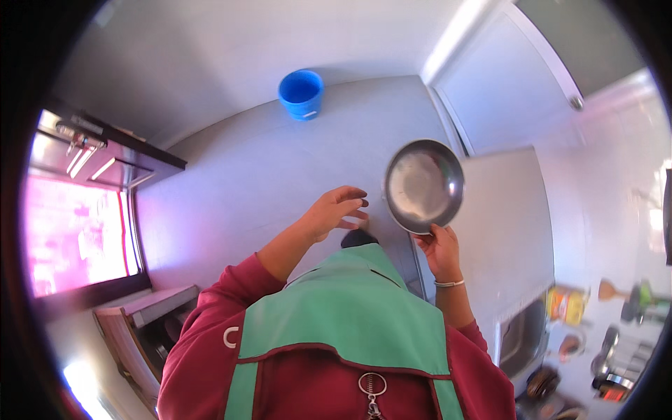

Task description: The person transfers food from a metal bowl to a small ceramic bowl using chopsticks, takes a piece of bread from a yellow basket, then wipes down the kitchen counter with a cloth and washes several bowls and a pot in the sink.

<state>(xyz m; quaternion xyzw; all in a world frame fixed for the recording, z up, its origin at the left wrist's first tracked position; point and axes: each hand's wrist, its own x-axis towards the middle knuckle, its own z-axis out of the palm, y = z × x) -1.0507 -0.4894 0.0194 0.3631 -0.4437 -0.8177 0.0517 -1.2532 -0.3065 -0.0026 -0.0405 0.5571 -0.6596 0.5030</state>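
Note:
My right hand (440, 253) grips the near rim of a shallow round metal bowl (422, 185), thumb on the edge. The bowl is tilted so its shiny grey inside shows, and a pale patch lies across its middle. A white band circles the right wrist. To the left of the bowl, my left hand (339, 212) is raised with its fingers apart and holds nothing. A gap separates its fingertips from the bowl. Both hands are in front of the green apron (343, 301) that I wear over red sleeves.
A blue bucket (302, 98) stands on the floor by the far wall. A pale counter (490, 210) runs along the right, with a sink (521, 336) near its lower end. Several utensils (623, 357) hang on the right wall. A dark-framed door (133, 164) is at the left.

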